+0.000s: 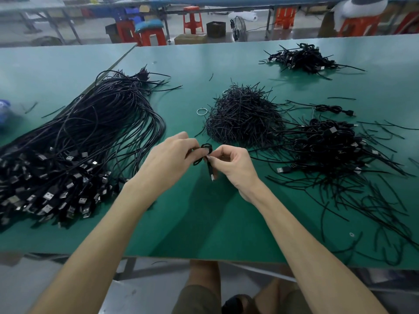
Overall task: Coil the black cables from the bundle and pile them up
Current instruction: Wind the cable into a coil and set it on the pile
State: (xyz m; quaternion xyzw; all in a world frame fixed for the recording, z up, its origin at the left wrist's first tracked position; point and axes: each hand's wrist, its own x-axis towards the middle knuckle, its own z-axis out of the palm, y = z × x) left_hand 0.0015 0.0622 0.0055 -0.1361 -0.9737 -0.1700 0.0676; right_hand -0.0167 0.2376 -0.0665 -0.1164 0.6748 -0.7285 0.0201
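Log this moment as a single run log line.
step: coiling | left hand: holds looped cable | right hand: pinches cable | bundle: table left | pile: table right

Green table [204,223] carries cable bundle [79,143], tie heap [242,118] and coiled-cable pile [328,143]

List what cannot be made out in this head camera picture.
- Head view: the left hand covers most of its own fingers, so their grip on the small black coiled cable is unclear.
- Head view: the left edge cuts off the large bundle of long black USB cables.
- Head view: the blue round object at the left edge is blurred.
- Head view: the far pile of black cables is too small to count.
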